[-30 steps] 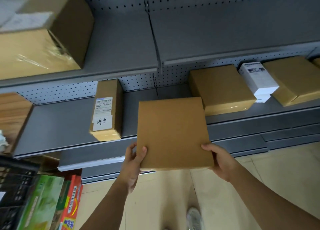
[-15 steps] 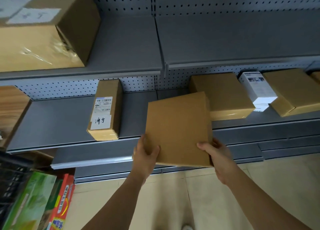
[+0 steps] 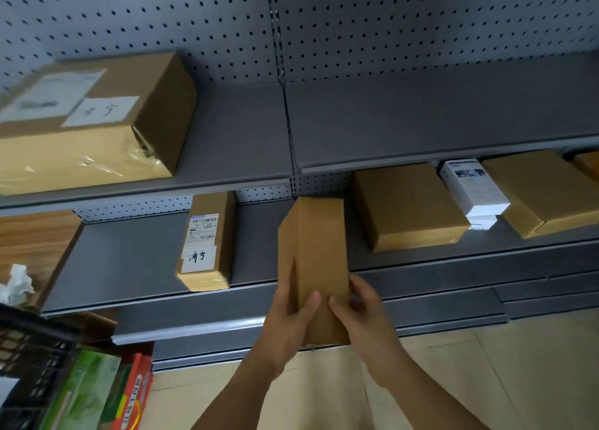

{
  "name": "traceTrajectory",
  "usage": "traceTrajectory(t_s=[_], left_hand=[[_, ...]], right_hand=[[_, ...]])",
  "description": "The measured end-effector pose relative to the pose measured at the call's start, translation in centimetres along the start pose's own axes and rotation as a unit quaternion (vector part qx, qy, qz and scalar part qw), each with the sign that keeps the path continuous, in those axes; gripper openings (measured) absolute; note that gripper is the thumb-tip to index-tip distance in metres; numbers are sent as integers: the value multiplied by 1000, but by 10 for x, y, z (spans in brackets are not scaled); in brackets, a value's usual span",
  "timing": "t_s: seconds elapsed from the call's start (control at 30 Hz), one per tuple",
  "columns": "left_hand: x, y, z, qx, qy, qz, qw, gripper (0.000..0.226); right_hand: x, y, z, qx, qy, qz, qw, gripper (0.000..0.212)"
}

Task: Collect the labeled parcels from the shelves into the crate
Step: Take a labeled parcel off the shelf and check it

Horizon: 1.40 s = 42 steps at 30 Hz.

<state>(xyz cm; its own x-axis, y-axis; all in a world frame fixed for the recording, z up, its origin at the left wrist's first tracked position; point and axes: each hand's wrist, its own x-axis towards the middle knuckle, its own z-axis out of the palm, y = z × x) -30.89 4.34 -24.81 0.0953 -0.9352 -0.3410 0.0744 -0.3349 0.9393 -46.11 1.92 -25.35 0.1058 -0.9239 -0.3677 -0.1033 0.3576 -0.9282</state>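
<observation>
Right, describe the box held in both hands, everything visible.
The box is plain brown cardboard, flat and rectangular, with no label on the faces that show. It is turned edge-on to the camera, so one broad face and a narrow side are seen, meeting at a long edge. It stands roughly upright in the air in front of the middle shelf, touching no shelf. The left hand and right hand clasp its lower end from either side, thumbs on the near face.
</observation>
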Motion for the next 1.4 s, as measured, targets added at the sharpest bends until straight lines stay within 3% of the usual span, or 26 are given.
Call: traceTrajectory(t_s=[0.17,0.3,0.47,0.6,0.63,0.77,0.9,1.1,1.23,1.33,1.4], left_hand=[[-11,4,-22,-38,36,6,999,77],[-12,3,-20,-39,33,22,998,61],[-4,-5,-15,36,23,70,997,67],[-4,5,-21,165,111,80,977,39],[-4,8,-23,201,122,67,970,42],[-1,8,-34,292,139,38,945,88],[6,1,-59,191,140,10,971,89],[7,-7,-84,11,141,-29,990,71],[4,-4,-91,-57,133,-40,989,65],[-2,-8,-96,-107,111,-53,987,68],[-5,-10,-99,-129,84,-57,986,68]], right_hand=[[-6,-11,25,-69,-32,-55,996,51],[-6,-10,18,-62,-38,-52,996,51],[0,-3,7,-29,-38,-36,998,36],[5,3,18,-43,-49,-26,998,40],[6,5,22,-32,-58,-16,998,41],[10,16,33,34,-107,31,993,42],[13,15,23,-65,-68,44,995,42],[27,27,1,-191,-33,141,971,77],[32,34,-6,-157,-51,166,972,74],[32,29,-15,-69,-64,163,982,63],[30,24,-25,-11,-69,166,984,72]])
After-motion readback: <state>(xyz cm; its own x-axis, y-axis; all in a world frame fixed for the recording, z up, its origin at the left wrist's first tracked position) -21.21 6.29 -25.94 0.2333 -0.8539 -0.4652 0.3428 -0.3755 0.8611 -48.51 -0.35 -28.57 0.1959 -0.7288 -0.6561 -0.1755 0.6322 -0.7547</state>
